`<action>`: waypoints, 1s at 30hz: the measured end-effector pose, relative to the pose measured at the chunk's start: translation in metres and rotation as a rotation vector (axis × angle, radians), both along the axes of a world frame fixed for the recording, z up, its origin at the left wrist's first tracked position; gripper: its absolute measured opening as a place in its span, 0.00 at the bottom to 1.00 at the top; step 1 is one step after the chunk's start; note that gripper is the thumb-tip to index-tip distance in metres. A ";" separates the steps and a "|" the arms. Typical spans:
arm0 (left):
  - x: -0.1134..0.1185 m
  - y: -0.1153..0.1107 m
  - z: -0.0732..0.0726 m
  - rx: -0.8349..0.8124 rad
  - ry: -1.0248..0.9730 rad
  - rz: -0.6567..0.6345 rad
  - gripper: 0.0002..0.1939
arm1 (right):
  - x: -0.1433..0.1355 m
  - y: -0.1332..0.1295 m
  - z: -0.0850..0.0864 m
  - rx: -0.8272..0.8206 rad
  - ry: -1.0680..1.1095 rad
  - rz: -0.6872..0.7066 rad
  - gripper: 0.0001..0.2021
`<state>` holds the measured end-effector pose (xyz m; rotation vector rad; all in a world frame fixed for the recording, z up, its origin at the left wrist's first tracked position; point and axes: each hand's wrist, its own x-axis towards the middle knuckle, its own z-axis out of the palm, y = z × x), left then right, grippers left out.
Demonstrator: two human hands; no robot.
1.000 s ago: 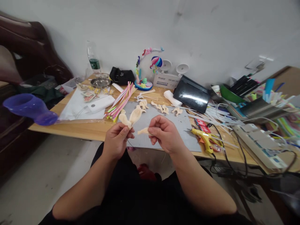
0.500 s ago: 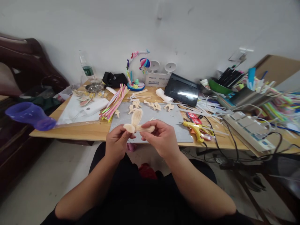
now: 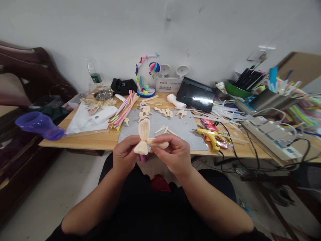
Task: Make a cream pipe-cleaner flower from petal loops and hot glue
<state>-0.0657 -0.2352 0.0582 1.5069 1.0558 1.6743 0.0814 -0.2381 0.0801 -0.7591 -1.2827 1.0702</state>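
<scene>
A cream piece with several petal-like loops (image 3: 144,130) is held up between my two hands, over the front edge of the grey mat (image 3: 198,138). My left hand (image 3: 126,154) is closed on its left side, near the lower loop. The fingers of my right hand (image 3: 174,152) pinch the loop that points right. One loop stands upright. Behind the piece, short cream strips (image 3: 162,129) lie on the mat, and several small twisted cream pieces (image 3: 165,112) rest near its back edge.
A yellow glue gun (image 3: 212,137) lies right of the mat, near a white power strip (image 3: 272,139) with cables. Coloured strips (image 3: 124,108) are bundled on the left, beyond them a purple translucent object (image 3: 40,125). A black tray (image 3: 195,94) leans at the back.
The cream piece has turned in my hands, so its lower loop now points down rather than left. The short strips on the mat have come into fuller view.
</scene>
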 end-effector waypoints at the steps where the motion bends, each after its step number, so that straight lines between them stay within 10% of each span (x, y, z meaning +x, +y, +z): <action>1: 0.001 0.000 0.000 0.001 0.008 0.015 0.06 | 0.000 0.000 0.000 0.014 -0.006 -0.004 0.08; 21: -0.009 0.010 -0.017 0.173 -0.042 -0.071 0.07 | -0.005 0.001 -0.005 0.229 -0.082 -0.040 0.08; 30: -0.014 0.011 -0.017 0.192 -0.052 -0.094 0.10 | -0.008 0.005 -0.017 0.178 0.037 0.126 0.26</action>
